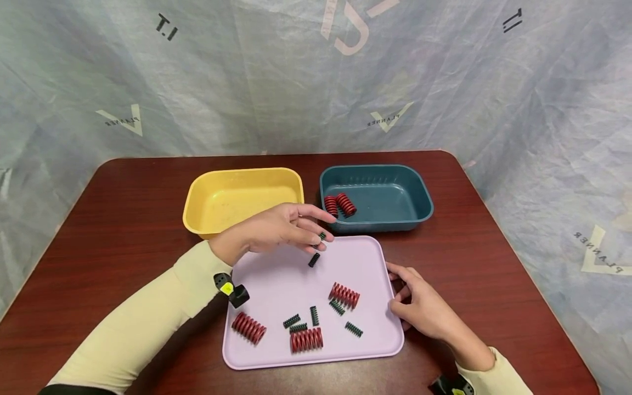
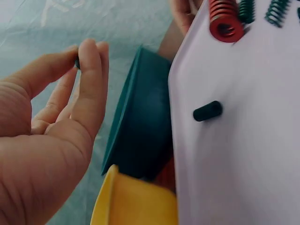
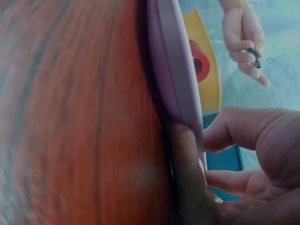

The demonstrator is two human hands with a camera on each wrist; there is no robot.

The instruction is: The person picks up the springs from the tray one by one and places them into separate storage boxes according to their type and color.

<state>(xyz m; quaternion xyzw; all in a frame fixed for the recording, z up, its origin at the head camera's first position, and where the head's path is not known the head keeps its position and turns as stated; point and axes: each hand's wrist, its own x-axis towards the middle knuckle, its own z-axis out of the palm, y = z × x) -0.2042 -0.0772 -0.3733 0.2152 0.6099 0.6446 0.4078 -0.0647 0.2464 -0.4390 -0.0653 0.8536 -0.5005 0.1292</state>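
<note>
My left hand [image 1: 281, 227] pinches a small green coil spring [image 1: 322, 236] between thumb and fingertips, over the far edge of the lilac tray [image 1: 281, 285] near the teal bin. In the right wrist view this green spring [image 3: 254, 58] sticks out past the fingers. Below that hand a dark green spring [image 1: 314, 260] lies on the tray. My right hand [image 1: 424, 304] grips the tray's right edge, thumb at the rim and a finger under it. Several small green springs [image 1: 353, 329] and three large red springs [image 1: 306, 340] lie on the tray's nearer half.
Behind the tray stand a yellow bin [image 1: 197, 211] on the left and a teal bin [image 1: 380, 226] on the right. Two red springs [image 1: 346, 204] lie in the teal bin's left end. A grey sheet [image 1: 276, 99] hangs behind the brown wooden table [image 1: 494, 263].
</note>
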